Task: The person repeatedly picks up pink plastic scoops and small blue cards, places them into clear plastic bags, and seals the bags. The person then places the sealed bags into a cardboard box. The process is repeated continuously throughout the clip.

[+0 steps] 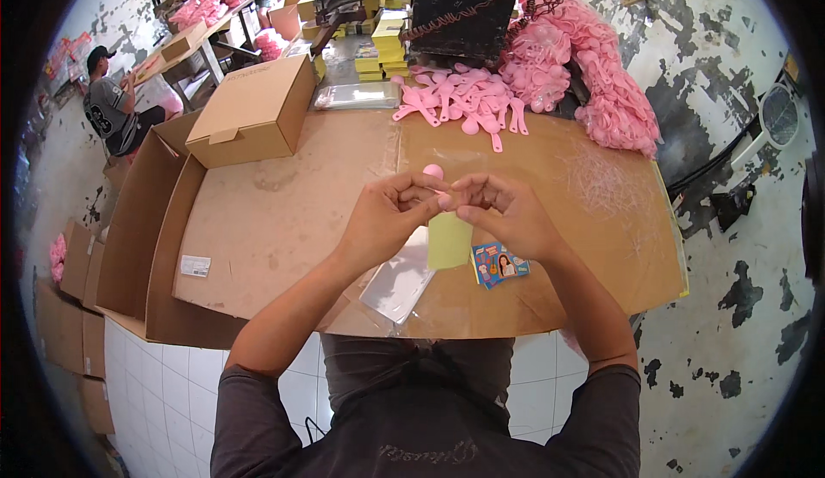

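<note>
My left hand (397, 209) is closed in a pinch, with a small pink plastic piece (444, 201) at its fingertips. Just beyond those fingers shows a rounded pink end (434, 171), like the bowl of a spoon. Close by, the fingertips of my right hand (501, 207) are also pinched; what they grip is too small to make out. Below the hands is a yellow-green card (449, 244); whether it is held or lies on the board cannot be told. Clear plastic bags with a white surface (398, 287) lie beside it, and blue printed cards (498, 265) rest at its right.
A heap of pink spoons (468, 100) lies at the far edge, beside bulging bags of pink pieces (593, 66). Thin clear strands (606, 182) are scattered at right. A closed carton (253, 109) stands far left, near a clear plastic stack (357, 96). Another person (116, 100) sits beyond.
</note>
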### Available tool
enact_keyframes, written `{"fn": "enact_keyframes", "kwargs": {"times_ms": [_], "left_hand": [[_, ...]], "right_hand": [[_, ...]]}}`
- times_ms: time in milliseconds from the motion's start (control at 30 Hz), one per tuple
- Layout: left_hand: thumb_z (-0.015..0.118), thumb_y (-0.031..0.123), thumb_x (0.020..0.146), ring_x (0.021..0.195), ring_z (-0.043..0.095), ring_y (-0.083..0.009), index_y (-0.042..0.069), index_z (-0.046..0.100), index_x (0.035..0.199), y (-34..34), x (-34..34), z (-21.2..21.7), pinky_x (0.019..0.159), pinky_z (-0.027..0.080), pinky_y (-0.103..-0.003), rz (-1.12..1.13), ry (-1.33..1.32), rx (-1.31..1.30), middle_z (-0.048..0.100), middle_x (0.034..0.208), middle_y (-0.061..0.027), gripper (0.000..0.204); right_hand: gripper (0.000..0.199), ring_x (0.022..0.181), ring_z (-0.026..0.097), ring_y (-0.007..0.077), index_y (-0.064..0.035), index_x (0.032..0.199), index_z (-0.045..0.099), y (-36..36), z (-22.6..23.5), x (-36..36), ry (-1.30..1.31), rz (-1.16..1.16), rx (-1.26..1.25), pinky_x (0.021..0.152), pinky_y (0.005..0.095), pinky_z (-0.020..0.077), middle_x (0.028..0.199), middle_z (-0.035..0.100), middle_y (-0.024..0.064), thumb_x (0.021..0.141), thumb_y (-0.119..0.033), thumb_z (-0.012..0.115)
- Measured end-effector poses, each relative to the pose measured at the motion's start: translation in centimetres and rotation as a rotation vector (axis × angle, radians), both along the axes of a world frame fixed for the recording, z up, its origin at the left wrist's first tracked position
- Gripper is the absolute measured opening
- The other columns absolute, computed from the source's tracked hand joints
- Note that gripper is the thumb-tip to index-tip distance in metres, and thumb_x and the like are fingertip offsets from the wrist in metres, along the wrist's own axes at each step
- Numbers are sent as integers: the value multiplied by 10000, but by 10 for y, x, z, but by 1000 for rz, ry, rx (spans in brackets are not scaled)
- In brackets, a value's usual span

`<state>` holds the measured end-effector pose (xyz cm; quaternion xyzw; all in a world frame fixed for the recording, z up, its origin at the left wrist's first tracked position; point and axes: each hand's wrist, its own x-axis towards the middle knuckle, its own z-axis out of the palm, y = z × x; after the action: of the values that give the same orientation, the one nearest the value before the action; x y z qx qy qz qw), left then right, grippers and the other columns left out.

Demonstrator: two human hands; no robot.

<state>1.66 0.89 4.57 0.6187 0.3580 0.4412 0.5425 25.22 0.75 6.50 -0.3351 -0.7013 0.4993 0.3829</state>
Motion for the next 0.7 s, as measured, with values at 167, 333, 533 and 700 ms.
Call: {"fn": "enact_keyframes", "kwargs": {"times_ms": [167,333,533,700], "left_hand": [[704,147,1026,1049,714,-133,-42,677,1277,5,-8,-9,905,584,-280,-45,-116,-36,765,1116,-122,316],[699,139,1027,1038,719,-143,-42,715,1224,9,-13,-25,914,587,-287,-50,-95,-17,768,1113,-119,267],[697,116,1023,991,725,-142,-38,733,1216,10,-13,-35,911,592,-296,0,-81,-134,777,1079,-107,249],[675,74,1029,1019,711,-135,-43,733,1219,9,-11,-43,923,581,-286,12,-106,-99,771,1106,-107,230]], "right_hand": [[300,1020,666,104,21,1271,644,19,-11,1,74,28,-127,936,280,529,1114,706,41,1000,-87,713],[235,1025,685,116,25,1225,673,22,-28,-3,86,-20,-153,938,290,545,1106,727,60,1005,-58,693],[188,1016,703,131,35,1170,701,29,-47,2,117,-45,-188,934,296,562,1094,748,78,999,-44,694],[186,1006,700,129,42,1165,707,30,-54,4,114,-33,-222,929,295,559,1080,749,75,998,-38,694]]}}
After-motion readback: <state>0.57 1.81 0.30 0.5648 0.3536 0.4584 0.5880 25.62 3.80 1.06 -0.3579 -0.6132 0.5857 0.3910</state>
